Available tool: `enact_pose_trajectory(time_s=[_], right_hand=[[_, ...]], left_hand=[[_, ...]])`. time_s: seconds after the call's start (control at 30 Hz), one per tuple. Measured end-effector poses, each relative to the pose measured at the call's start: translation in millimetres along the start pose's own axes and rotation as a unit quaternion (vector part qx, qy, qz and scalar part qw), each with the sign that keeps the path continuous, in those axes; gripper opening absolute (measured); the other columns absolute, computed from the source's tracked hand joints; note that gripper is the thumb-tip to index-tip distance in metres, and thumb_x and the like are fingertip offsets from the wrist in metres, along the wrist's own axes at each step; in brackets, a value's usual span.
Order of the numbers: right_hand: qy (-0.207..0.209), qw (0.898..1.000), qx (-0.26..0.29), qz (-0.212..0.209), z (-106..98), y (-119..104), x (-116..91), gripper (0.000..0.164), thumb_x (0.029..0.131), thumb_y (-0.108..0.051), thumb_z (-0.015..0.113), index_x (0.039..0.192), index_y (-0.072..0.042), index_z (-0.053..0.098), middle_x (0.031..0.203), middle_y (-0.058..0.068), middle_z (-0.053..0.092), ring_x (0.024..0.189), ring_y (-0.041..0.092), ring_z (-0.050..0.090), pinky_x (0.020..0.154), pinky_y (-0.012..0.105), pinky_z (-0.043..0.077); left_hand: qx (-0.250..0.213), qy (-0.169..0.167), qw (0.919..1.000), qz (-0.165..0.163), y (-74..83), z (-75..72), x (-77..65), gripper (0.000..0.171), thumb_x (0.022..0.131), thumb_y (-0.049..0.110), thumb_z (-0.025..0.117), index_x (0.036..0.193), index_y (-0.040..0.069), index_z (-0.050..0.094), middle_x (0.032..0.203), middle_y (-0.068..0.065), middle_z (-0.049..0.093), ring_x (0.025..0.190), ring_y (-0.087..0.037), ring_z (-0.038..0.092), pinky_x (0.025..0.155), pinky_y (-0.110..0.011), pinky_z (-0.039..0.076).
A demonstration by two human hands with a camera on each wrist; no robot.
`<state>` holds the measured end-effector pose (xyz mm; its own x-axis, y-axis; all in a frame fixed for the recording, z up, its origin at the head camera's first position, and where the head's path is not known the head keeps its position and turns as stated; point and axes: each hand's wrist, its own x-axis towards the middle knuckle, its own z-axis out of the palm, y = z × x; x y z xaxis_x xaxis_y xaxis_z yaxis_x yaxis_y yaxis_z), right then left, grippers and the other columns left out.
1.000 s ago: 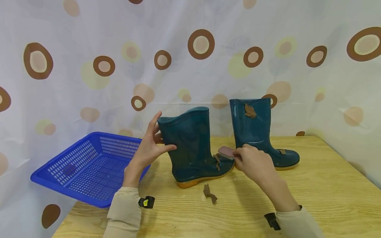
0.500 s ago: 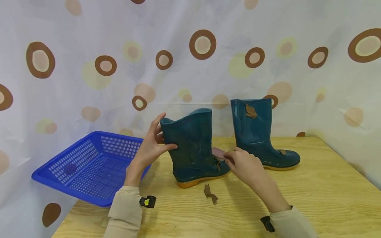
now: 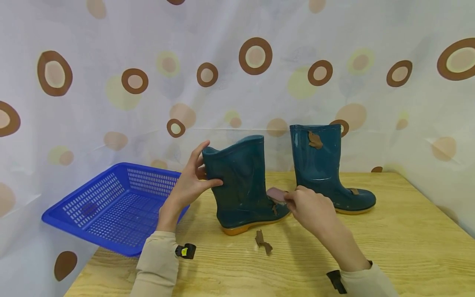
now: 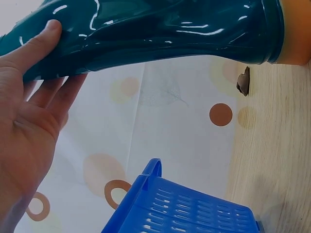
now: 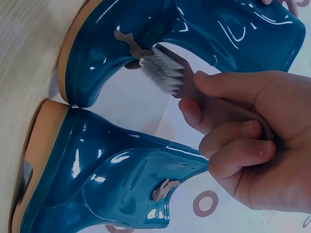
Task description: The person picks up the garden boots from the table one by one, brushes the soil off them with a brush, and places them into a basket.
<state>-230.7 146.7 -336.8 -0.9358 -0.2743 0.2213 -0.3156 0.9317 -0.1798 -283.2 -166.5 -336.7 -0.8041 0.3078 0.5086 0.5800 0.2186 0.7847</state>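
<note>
A dark teal rubber boot (image 3: 239,181) with an orange sole stands on the table, toe to the right. My left hand (image 3: 186,187) grips the back of its shaft near the top, thumb on the near side and fingers behind. In my right hand (image 3: 313,211) is a brush (image 3: 276,194) with a mauve handle, held over the boot's instep. White bristles (image 5: 163,72) show in the right wrist view, right at a brown scrap (image 5: 127,41) stuck on the instep. Part of the toe is hidden behind the right hand in the head view.
The second teal boot (image 3: 317,161) stands behind to the right, with a brown patch (image 3: 315,140) on its shaft and another on its toe. A blue plastic basket (image 3: 89,238) sits at the left. Brown scraps (image 3: 262,243) lie on the wooden table (image 3: 230,272) in front.
My right hand has moved the brush leftward over the instep, closer to the shaft. The left hand stays on the boot. The second boot and the basket have not moved.
</note>
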Motion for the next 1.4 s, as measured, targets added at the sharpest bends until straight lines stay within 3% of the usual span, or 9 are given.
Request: enact_pose_trajectory(time_s=[0.43,0.67,0.8,1.0,1.13,1.4], right_hand=[[-0.031,0.999,0.003,0.006,-11,4,-4,0.023,0.095,-0.013,0.064,0.115,-0.011,0.075,0.1,0.011,0.069,0.067,0.016,0.054,0.053,0.03,0.045],[-0.034,0.999,-0.004,0.001,-17,4,-7,0.02,0.094,-0.014,0.065,0.111,-0.01,0.075,0.099,0.009,0.07,0.068,0.016,0.054,0.055,0.031,0.047],[-0.038,0.999,-0.005,-0.003,-20,5,-8,0.02,0.094,-0.015,0.066,0.111,-0.009,0.075,0.099,0.009,0.07,0.069,0.016,0.055,0.055,0.032,0.047],[0.01,1.0,0.013,-0.008,-23,7,-7,0.025,0.095,-0.017,0.065,0.117,-0.008,0.072,0.091,0.007,0.065,0.063,0.016,0.05,0.051,0.029,0.04],[0.046,0.999,0.024,-0.014,-14,7,-2,0.028,0.096,-0.018,0.065,0.121,-0.007,0.07,0.09,0.008,0.062,0.057,0.015,0.047,0.047,0.028,0.036],[0.046,0.998,0.028,-0.028,10,7,8,0.023,0.095,-0.015,0.066,0.114,-0.006,0.073,0.098,0.011,0.067,0.059,0.013,0.053,0.049,0.027,0.044]], left_hand=[[0.009,0.001,0.9999,-0.006,1.4,0.2,-0.4,0.101,0.085,0.001,0.076,0.155,0.042,0.016,0.144,-0.016,0.049,0.115,-0.039,0.065,0.092,-0.055,0.055],[0.008,-0.001,0.9999,-0.011,1.1,0.2,0.4,0.101,0.085,0.0,0.075,0.157,0.036,0.015,0.143,-0.017,0.05,0.115,-0.04,0.065,0.092,-0.056,0.055],[0.009,0.001,0.9999,-0.012,0.3,0.6,0.4,0.101,0.085,0.0,0.075,0.156,0.04,0.016,0.143,-0.017,0.05,0.115,-0.04,0.065,0.092,-0.056,0.055],[0.009,0.003,0.9998,-0.018,-0.5,1.2,-0.3,0.101,0.085,0.0,0.075,0.154,0.046,0.017,0.144,-0.017,0.05,0.116,-0.039,0.064,0.093,-0.057,0.054],[0.009,0.002,0.9997,-0.021,-0.7,0.9,-0.1,0.101,0.085,0.001,0.075,0.154,0.045,0.017,0.144,-0.016,0.05,0.117,-0.039,0.064,0.093,-0.057,0.054],[0.006,0.002,0.9998,-0.018,1.3,-0.1,0.5,0.101,0.085,-0.001,0.075,0.155,0.044,0.017,0.144,-0.016,0.05,0.116,-0.039,0.064,0.093,-0.056,0.054]])
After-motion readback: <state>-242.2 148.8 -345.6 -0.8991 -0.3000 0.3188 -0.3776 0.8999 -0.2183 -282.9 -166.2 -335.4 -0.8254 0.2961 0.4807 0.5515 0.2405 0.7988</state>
